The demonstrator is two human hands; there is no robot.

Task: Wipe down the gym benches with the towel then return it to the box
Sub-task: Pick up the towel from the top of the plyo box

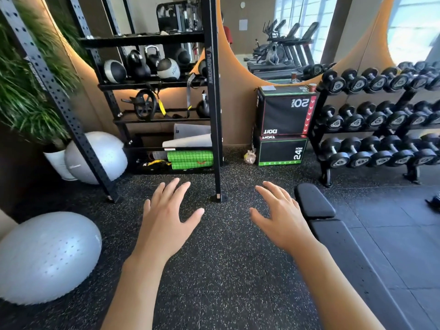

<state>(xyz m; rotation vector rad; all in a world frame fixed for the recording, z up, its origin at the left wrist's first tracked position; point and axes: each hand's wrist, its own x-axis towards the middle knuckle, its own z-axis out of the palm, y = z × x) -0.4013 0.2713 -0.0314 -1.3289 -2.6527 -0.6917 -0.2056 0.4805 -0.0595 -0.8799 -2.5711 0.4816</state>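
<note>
- Head view looks down at both hands held out, palms down, over the speckled rubber floor [226, 270]; the left hand [166, 217] has its fingers straight and spread and holds nothing.
- The right hand [281, 220] is likewise spread, fingers relaxed, holding nothing; its outer edge overlaps the near corner of the black bench [333, 236] in this view, though I cannot tell whether it touches the pad.
- That bench runs from the middle right toward the lower right edge, its short end pad [312, 201] pointing at the dumbbell rack [381, 120].
- Two stacked plyo boxes [283, 129] stand against the wall between the storage rack [166, 91] and the dumbbell rack; a small grey folded item [268, 88] lies on the top box, possibly the towel, too small to tell.
- The storage rack's front post foot [219, 197] lands on the floor just beyond and between the two hands.
- Open floor lies between the forearms and out to the rack foot; a strip also runs between the bench and the dumbbell rack.
- A grey exercise ball [45, 256] crowds the lower left, a second ball [104, 156] sits behind the slanted rack upright, beside a potted plant [26, 91].
</note>
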